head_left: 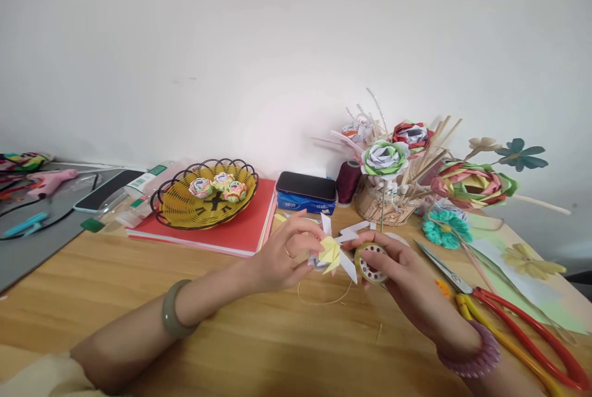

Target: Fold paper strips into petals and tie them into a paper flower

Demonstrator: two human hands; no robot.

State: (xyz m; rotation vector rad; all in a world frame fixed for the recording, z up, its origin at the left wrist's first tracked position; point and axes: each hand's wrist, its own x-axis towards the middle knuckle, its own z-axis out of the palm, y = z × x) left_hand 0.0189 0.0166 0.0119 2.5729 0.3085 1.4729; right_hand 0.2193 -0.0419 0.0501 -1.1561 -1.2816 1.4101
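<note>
Between my two hands is a folded paper flower [329,253], with yellow strips in the middle and white strips sticking outward. My left hand [289,248] grips it from the left with bent fingers. In my right hand [398,264] is a small roll of tape [371,263], its core ringed with holes, held between thumb and fingers just right of the flower. A thin loop of string [324,302] shows below the flower; where it ends is hidden. The fingertips behind the flower and the tape are partly covered.
A yellow woven basket [185,203] with several paper flowers rests on red paper [240,237]. Behind my hands stand a blue tin [306,201] and dark thread spool [348,181]. To the right are a flower-filled pot [386,204] and red-handled scissors [531,323]. A phone [106,190] lies left.
</note>
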